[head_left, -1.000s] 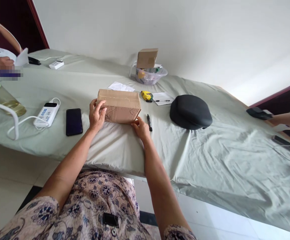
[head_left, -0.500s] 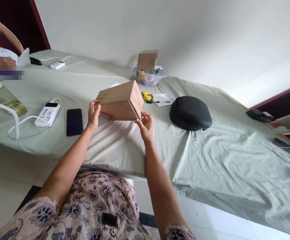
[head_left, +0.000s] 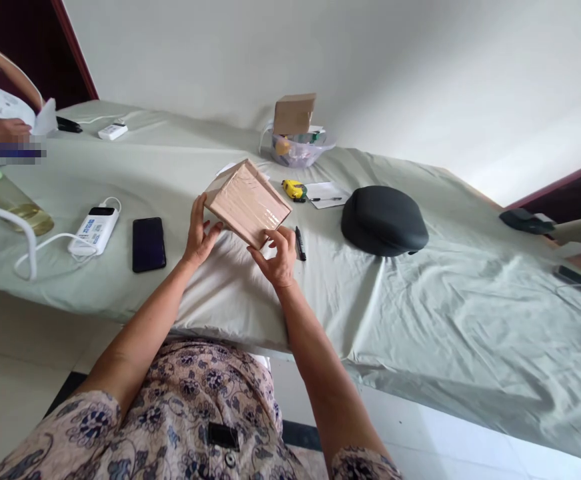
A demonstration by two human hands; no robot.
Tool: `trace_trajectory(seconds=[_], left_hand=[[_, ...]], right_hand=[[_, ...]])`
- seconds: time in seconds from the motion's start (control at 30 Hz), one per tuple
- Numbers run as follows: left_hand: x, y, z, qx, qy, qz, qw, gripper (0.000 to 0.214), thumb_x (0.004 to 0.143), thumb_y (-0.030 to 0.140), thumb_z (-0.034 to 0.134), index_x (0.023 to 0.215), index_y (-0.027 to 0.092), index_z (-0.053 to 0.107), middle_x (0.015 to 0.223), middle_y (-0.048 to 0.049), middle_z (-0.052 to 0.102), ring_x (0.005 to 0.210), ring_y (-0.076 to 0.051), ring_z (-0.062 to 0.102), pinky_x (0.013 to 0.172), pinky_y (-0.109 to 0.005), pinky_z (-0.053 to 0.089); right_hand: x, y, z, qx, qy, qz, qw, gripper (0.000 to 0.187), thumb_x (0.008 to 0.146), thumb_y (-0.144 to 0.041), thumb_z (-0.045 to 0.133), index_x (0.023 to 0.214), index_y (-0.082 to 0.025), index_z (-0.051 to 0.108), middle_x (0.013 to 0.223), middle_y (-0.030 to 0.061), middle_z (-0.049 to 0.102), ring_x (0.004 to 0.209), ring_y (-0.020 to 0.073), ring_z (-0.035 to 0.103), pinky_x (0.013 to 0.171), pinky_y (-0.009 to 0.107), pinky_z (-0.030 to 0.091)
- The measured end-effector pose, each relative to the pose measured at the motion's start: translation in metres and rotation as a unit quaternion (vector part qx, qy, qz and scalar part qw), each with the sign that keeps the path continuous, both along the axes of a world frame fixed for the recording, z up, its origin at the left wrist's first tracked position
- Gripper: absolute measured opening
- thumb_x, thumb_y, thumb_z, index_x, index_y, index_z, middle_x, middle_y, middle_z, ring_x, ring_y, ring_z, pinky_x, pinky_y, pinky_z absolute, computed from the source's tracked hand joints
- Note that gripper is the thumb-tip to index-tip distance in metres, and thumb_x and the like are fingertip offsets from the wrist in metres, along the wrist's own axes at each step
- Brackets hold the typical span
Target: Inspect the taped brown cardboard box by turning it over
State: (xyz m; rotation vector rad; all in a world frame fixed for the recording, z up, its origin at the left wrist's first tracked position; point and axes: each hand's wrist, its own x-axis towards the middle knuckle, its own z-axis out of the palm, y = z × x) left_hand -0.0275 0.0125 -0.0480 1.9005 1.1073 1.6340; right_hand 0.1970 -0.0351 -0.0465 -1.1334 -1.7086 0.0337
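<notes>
Change: a second ago the cardboard box (head_left: 247, 203) lies flat on the table (head_left: 420, 300) with your palms at its ends; half a second ago it is up and tipping; now it is clear of the cloth and rolled so a broad face looks up at you

Meaning for the work: the box is no longer resting on anything; its whole weight sits in your two hands, and the turning is what they are busy with; the face that was hidden is now the one in view

Left hand: your left hand (head_left: 201, 237) grasps the box's left corner, fingers spread along the near edge and underside, thumb up the side

Right hand: your right hand (head_left: 275, 257) grips the lower right corner, fingers curled over the edge, thumb beneath

Where the box is: in the air just over the near part of the table, between the phone (head_left: 149, 243) on your left and the marker (head_left: 299, 243) on your right; the marker is just beside your right hand, not touched

Look of the box: plain brown, shallow and oblong; held tilted, one corner pointing down toward you; clear tape shines in bands across the upturned face; edges look square, with no dent that I can see; closed on every side that shows

Further off: black case (head_left: 384, 220) well apart on the right
</notes>
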Motion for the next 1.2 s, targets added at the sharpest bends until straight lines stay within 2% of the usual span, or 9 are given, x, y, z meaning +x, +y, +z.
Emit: trace_trajectory(seconds=[0.1, 0.2, 0.4, 0.57, 0.67, 0.77, 0.87, 1.07, 1.2], left_hand=[[0.000, 0.002, 0.000, -0.001, -0.007, -0.050, 0.999, 0.095, 0.082, 0.087, 0.044, 0.159, 0.039, 0.014, 0.167, -0.0155, 0.023, 0.151, -0.034, 0.038, 0.100, -0.043, 0.058], [-0.001, 0.004, -0.001, 0.011, -0.012, -0.045, 0.999, 0.097, 0.080, 0.091, 0.040, 0.156, 0.036, 0.016, 0.161, -0.0171, 0.032, 0.144, -0.031, 0.047, 0.108, -0.043, 0.053], [-0.003, -0.001, 0.006, 0.012, -0.078, -0.072, 0.994, 0.086, 0.081, 0.083, 0.054, 0.147, 0.032, 0.034, 0.145, -0.0140, 0.049, 0.133, -0.031, 0.054, 0.109, -0.045, 0.049], [-0.002, -0.003, 0.008, -0.056, -0.107, -0.137, 0.983, 0.094, 0.073, 0.076, 0.072, 0.145, 0.028, 0.038, 0.137, -0.0121, 0.055, 0.127, -0.032, 0.056, 0.108, -0.045, 0.049], [0.002, -0.001, 0.003, -0.089, -0.096, -0.153, 0.979, 0.097, 0.068, 0.070, 0.077, 0.144, 0.024, 0.040, 0.137, -0.0135, 0.056, 0.124, -0.032, 0.058, 0.103, -0.043, 0.052], [0.005, 0.000, -0.001, -0.116, -0.056, -0.129, 0.983, 0.088, 0.069, 0.060, 0.076, 0.141, 0.022, 0.043, 0.141, -0.0149, 0.055, 0.121, -0.030, 0.060, 0.101, -0.041, 0.052], [0.004, -0.003, 0.000, -0.140, -0.005, -0.082, 0.987, 0.072, 0.074, 0.053, 0.071, 0.134, 0.021, 0.049, 0.137, -0.0134, 0.060, 0.123, -0.029, 0.060, 0.104, -0.041, 0.050], [0.002, -0.011, 0.011, -0.163, 0.004, -0.017, 0.986, 0.066, 0.077, 0.069, 0.065, 0.121, 0.021, 0.054, 0.125, -0.0108, 0.066, 0.118, -0.027, 0.062, 0.098, -0.037, 0.050], [0.009, -0.017, 0.012, -0.166, 0.031, 0.009, 0.986, 0.070, 0.074, 0.074, 0.067, 0.116, 0.021, 0.052, 0.113, -0.0089, 0.067, 0.106, -0.025, 0.065, 0.088, -0.034, 0.051]], right_hand=[[0.001, 0.002, -0.002, -0.023, -0.020, -0.003, 1.000, 0.053, 0.085, -0.066, 0.069, 0.117, -0.025, 0.060, 0.115, 0.0133, 0.058, 0.101, 0.0286, 0.062, 0.079, 0.046, 0.062], [0.003, 0.004, -0.005, -0.030, -0.040, 0.021, 0.999, 0.059, 0.081, -0.072, 0.072, 0.115, -0.024, 0.062, 0.114, 0.0137, 0.058, 0.101, 0.0295, 0.062, 0.076, 0.045, 0.062], [0.004, 0.007, -0.010, 0.009, -0.030, 0.054, 0.998, 0.073, 0.079, -0.079, 0.068, 0.127, -0.024, 0.060, 0.107, 0.0111, 0.061, 0.084, 0.0234, 0.063, 0.072, 0.042, 0.062], [0.009, 0.015, -0.017, 0.030, 0.131, 0.025, 0.991, 0.084, 0.088, -0.072, 0.063, 0.153, -0.025, 0.038, 0.079, -0.0004, 0.058, 0.066, 0.0179, 0.059, 0.062, 0.033, 0.057], [0.015, 0.018, -0.019, -0.024, 0.225, 0.020, 0.974, 0.065, 0.093, -0.068, 0.057, 0.142, -0.025, 0.050, 0.070, -0.0038, 0.053, 0.058, 0.0149, 0.055, 0.056, 0.028, 0.053], [0.021, 0.019, -0.016, -0.060, 0.261, 0.015, 0.963, 0.051, 0.095, -0.068, 0.052, 0.117, -0.023, 0.063, 0.073, -0.0018, 0.057, 0.056, 0.0128, 0.054, 0.054, 0.026, 0.051], [0.022, 0.016, -0.009, -0.046, 0.212, -0.010, 0.976, 0.048, 0.095, -0.066, 0.052, 0.107, -0.022, 0.068, 0.082, 0.0017, 0.062, 0.067, 0.0143, 0.059, 0.062, 0.028, 0.055], [0.013, 0.011, -0.003, 0.011, 0.090, -0.022, 0.996, 0.051, 0.094, -0.071, 0.053, 0.102, -0.024, 0.070, 0.094, 0.0058, 0.060, 0.082, 0.0183, 0.060, 0.062, 0.029, 0.055], [0.001, 0.007, -0.005, 0.030, 0.028, -0.099, 0.994, 0.068, 0.082, -0.086, 0.055, 0.101, -0.022, 0.063, 0.100, 0.0088, 0.057, 0.092, 0.0234, 0.058, 0.071, 0.036, 0.057]])
